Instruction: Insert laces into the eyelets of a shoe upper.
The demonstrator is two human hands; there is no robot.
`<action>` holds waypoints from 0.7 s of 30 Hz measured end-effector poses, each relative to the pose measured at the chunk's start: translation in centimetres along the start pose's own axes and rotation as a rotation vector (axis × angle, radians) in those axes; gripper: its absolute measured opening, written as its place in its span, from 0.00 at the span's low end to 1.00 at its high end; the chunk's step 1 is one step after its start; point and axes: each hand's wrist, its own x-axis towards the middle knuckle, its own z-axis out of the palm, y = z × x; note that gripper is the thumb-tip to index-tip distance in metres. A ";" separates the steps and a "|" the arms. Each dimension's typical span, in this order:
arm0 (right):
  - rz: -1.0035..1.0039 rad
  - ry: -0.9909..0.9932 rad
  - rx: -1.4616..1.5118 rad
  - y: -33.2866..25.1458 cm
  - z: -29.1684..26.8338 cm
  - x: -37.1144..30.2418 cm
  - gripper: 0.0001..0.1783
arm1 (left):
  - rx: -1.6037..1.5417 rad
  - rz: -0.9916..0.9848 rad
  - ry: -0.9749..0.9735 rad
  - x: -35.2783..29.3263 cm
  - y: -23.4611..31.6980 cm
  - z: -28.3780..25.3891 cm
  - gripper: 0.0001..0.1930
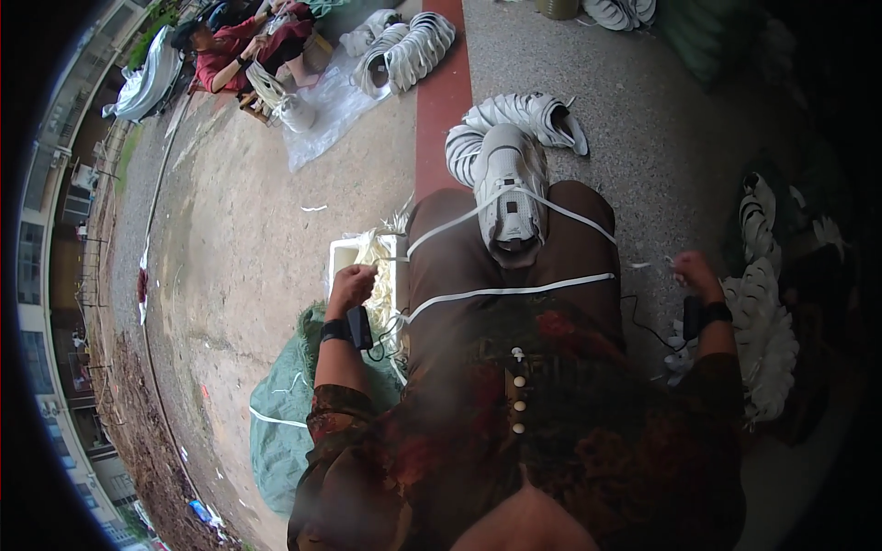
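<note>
A white shoe upper (514, 179) lies across my thighs, its dark opening toward me. A white shoelace (459, 223) runs through it and spreads out to both sides. My left hand (352, 288) is closed on the lace's left end, above a white foam box (401, 285) of loose laces. Out to the right, my right hand (695, 275) is closed in a pinch where the lace's other end leads; its tip shows in part by the fingers. A second white lace (510, 292) lies loose across my lap.
A curved row of nested white uppers (528, 115) sits beyond my knees, with another row (418, 53) farther off. More uppers (761, 335) are piled at right. A green sack (280, 441) stands at left. At far left a person (243, 50) sits by plastic sheeting (326, 124).
</note>
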 end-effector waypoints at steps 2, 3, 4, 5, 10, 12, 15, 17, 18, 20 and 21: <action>-0.215 -0.223 0.108 -11.9 7.3 -1.2 0.05 | -0.065 0.125 -0.248 -1.2 4.9 7.5 0.09; -0.256 -0.364 0.070 -16.9 10.5 -1.7 0.05 | -0.031 0.187 -0.371 -1.7 6.6 10.1 0.08; -0.326 -0.447 0.144 -19.8 13.4 -1.8 0.07 | 0.154 0.245 -0.427 -2.2 8.6 12.5 0.07; -0.441 -0.508 0.058 -22.0 15.6 -0.9 0.08 | 0.245 0.345 -0.502 -1.1 9.2 14.1 0.07; -0.765 -0.014 0.087 -24.1 22.0 5.3 0.07 | 0.210 0.520 -0.405 2.0 11.3 19.8 0.08; -0.747 0.028 0.180 -23.7 23.2 6.6 0.08 | 0.081 0.446 -0.326 2.2 11.7 20.6 0.09; -0.674 0.088 0.306 -23.1 24.4 7.7 0.08 | 0.116 0.470 -0.228 1.4 12.1 21.1 0.09; -0.787 0.248 0.355 -23.1 25.1 7.9 0.10 | 0.138 0.483 -0.221 2.3 11.6 20.7 0.09; -0.783 0.248 0.353 -22.8 25.0 8.2 0.10 | 0.166 0.504 -0.221 2.4 11.6 20.7 0.09; -0.674 0.275 0.084 -22.3 24.7 8.8 0.08 | 0.140 0.513 -0.213 2.6 11.4 20.9 0.09; -0.672 0.263 0.083 -22.8 25.3 8.3 0.08 | 0.112 0.522 -0.191 2.7 11.2 20.6 0.08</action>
